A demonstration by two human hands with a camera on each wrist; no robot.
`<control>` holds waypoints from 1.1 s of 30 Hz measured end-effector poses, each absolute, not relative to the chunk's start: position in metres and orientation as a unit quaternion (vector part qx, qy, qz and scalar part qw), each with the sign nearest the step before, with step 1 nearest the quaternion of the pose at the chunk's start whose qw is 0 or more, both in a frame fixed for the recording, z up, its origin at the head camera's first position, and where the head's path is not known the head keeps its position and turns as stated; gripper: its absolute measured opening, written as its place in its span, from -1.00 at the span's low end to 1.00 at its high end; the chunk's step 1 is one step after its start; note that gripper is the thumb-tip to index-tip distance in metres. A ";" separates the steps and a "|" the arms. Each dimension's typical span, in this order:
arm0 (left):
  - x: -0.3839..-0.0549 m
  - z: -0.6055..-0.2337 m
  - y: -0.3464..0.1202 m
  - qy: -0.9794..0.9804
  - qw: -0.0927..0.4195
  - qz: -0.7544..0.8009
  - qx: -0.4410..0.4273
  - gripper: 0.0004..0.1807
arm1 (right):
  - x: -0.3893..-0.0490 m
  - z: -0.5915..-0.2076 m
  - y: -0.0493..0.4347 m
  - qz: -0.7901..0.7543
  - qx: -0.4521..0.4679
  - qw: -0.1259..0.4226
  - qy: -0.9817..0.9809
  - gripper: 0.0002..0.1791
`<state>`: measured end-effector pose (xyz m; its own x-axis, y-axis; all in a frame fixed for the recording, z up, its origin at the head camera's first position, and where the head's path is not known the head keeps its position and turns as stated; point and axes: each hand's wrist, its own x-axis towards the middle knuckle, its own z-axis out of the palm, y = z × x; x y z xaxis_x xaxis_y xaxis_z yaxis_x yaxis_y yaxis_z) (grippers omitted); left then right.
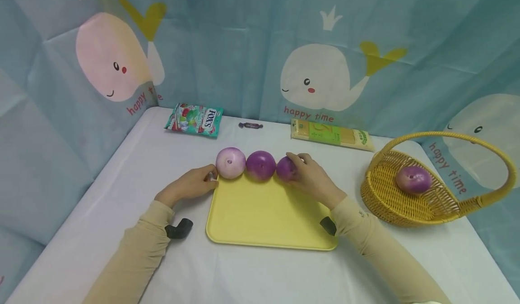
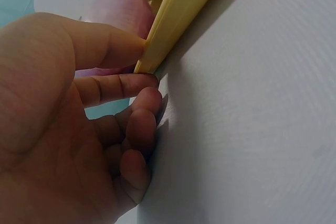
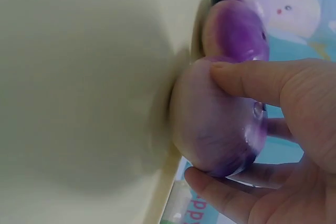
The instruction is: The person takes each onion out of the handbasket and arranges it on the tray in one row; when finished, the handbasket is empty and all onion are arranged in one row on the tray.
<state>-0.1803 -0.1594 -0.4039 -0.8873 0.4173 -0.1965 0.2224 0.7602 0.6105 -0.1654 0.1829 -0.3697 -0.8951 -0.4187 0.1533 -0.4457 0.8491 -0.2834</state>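
Three purple-and-white turnips stand in a row along the far edge of the yellow tray point(image 1: 272, 223): a pale one point(image 1: 230, 163) at left, a dark purple one point(image 1: 261, 166) in the middle, another point(image 1: 286, 169) at right. My right hand point(image 1: 310, 177) grips the right-hand turnip, partly covering it. In the right wrist view, thumb and fingers curve round this turnip point(image 3: 215, 119), which sits against its neighbour point(image 3: 236, 30). With my left hand point(image 1: 191, 184) I pinch the tray's far left corner; in the left wrist view, the thumb lies on the tray rim point(image 2: 176, 19) and a finger beneath.
A yellow wicker basket point(image 1: 373, 195) with a tall handle stands at right, holding one more turnip point(image 1: 413, 180). Along the back lie a Fox's candy bag point(image 1: 195, 120), a small wrapped candy point(image 1: 250, 125) and a noodle pack point(image 1: 331, 135). A whale-print curtain point(image 1: 243, 47) hangs behind the table.
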 end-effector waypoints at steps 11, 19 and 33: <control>-0.182 -0.406 -0.158 0.924 0.162 0.302 0.172 -0.76 | -0.163 -0.369 0.184 0.151 0.220 0.033 -0.963 -0.05; -0.180 -0.408 -0.159 0.923 0.164 0.307 0.164 -0.75 | -0.162 -0.365 0.190 0.151 0.200 0.013 -0.968 -0.02; -0.189 -0.391 -0.167 0.927 0.156 0.291 0.180 -0.76 | -0.133 -0.269 0.358 0.039 0.067 -0.081 -0.994 -0.58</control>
